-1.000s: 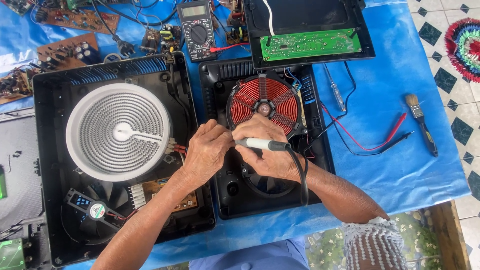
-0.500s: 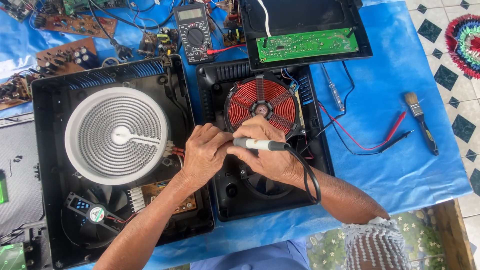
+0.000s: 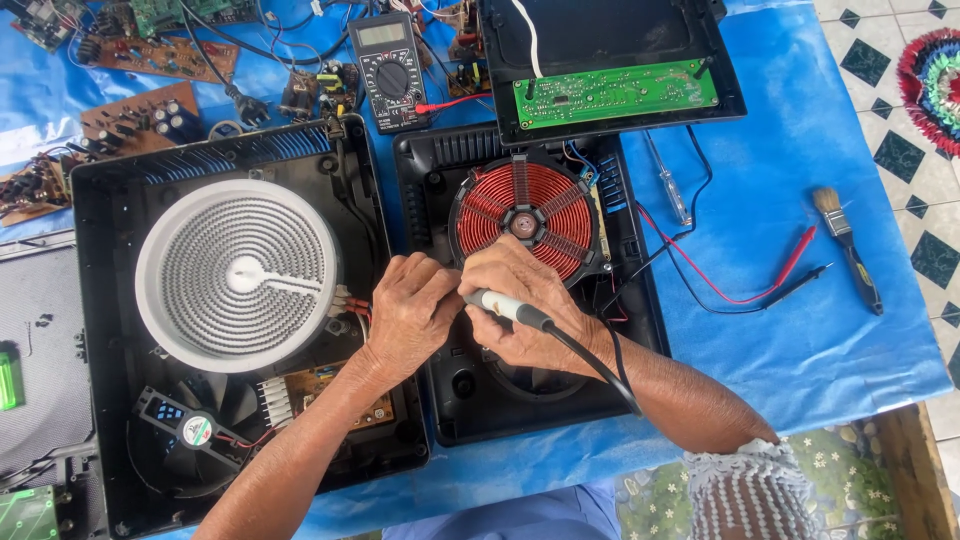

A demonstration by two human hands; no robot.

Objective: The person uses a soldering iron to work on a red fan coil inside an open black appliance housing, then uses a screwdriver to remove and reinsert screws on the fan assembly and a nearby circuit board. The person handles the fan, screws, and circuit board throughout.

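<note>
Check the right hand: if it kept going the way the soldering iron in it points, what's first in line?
The right hand aims the soldering iron leftward, so it would probably meet the left hand first; the two look almost touching, though depth is unclear.

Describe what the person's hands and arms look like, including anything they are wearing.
Both the left hand and the right hand are bare: no gloves, rings or watch visible. Forearms are uncovered. Near the right elbow sits a white knitted, lacy sleeve edge.
</note>
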